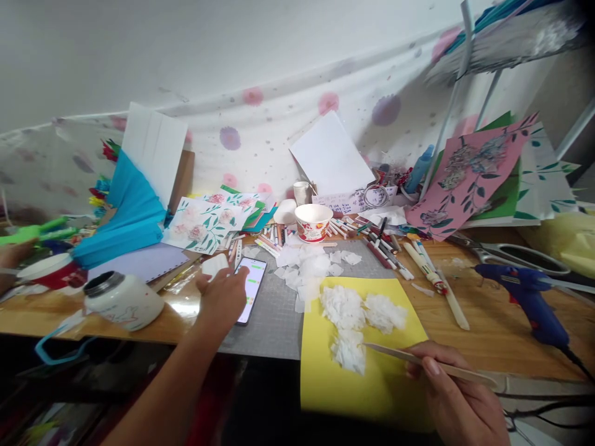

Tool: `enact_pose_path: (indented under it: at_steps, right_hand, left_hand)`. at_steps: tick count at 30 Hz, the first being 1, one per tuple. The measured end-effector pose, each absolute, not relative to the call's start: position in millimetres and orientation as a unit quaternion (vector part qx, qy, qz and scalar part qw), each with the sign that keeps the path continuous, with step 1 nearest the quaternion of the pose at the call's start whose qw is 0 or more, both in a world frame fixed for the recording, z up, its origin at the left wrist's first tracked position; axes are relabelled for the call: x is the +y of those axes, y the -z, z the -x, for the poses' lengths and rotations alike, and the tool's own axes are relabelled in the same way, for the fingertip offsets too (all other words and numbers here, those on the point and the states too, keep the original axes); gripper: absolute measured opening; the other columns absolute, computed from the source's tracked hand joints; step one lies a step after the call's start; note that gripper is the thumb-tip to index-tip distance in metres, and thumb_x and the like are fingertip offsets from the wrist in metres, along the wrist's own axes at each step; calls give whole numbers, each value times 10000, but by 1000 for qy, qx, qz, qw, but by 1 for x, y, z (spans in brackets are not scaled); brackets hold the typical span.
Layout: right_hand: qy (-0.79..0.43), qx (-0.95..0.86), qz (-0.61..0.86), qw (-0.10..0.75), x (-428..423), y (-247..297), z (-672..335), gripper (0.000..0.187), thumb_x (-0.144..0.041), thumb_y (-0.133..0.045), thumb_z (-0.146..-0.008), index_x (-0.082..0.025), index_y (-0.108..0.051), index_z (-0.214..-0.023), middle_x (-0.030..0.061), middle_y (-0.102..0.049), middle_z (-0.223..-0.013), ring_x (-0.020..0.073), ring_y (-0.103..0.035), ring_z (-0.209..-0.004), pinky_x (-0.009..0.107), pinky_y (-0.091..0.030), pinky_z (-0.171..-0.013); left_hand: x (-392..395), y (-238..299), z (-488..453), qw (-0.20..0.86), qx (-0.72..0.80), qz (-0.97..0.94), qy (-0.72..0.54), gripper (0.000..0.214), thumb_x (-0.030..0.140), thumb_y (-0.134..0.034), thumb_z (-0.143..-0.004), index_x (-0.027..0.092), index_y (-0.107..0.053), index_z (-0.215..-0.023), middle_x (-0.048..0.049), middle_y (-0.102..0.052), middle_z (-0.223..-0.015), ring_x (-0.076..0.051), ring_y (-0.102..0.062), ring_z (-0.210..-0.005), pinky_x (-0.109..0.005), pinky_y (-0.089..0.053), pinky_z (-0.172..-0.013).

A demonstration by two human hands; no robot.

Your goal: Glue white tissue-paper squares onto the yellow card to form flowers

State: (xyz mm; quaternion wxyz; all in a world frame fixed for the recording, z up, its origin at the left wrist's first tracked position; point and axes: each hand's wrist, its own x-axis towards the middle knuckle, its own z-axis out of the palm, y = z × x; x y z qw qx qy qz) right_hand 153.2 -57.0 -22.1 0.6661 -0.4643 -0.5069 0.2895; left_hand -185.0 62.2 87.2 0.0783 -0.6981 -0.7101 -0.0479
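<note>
Yellow card [325,387], bearing three white tissue-paper clumps [344,308], was laid overhanging the table [493,337]. A wooden stick [395,352] was clamped in the right hand [458,393], its tip beside the lowest clump. Over the smartphone [253,288] the left hand [224,298] was held; its grip could not be told. Red print on the paper bowl [312,233] and handwriting on a sheet [341,204] behind were too small to read.
</note>
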Motion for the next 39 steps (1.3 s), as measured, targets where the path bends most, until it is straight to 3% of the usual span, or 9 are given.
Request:
enact_pose_path:
  at_steps: [6, 11, 18, 39]
  right_hand:
    - [-308, -488, 456, 678, -57, 25, -153, 182, -372, -677, -876, -216, -770, -867, 63, -691, -726, 184, -631, -632, 251, -545, -545]
    - [-313, -470, 441, 698, -57, 22, -151, 168, -360, -675, -880, -218, -764, -883, 63, -681, -737, 182, -618, -628, 260, -542, -531]
    - [-313, -477, 434, 697, -59, 22, -151, 153, -340, -664, -888, -226, -767, -882, 65, -689, -754, 187, -621, -642, 266, -545, -540]
    - [-313, -463, 468, 685, -60, 34, -156, 224, -427, -678, -864, -216, -755, -876, 78, -700, -767, 219, -633, -646, 316, -536, -551]
  left_hand:
    - [52, -73, 140, 8, -605, 792, 80, 275, 146, -547, -877, 296, -656, -1079, 2, -712, -1146, -223, -581, -1139, -423, -307, -933]
    - [56, -60, 119, -1, -575, 812, 100, 177, 146, -617, -846, 263, -706, -944, -15, -692, -1071, -242, -552, -1089, -429, -300, -915]
    - [59, -53, 115, 9, -561, 820, 114, 180, 94, -557, -836, 222, -656, -756, -18, -698, -914, -243, -543, -1049, -456, -268, -931]
    - [50, -58, 106, -83, -621, 749, 214, 137, 99, -567, -804, 222, -623, -779, 21, -721, -831, -185, -655, -879, -364, -383, -891]
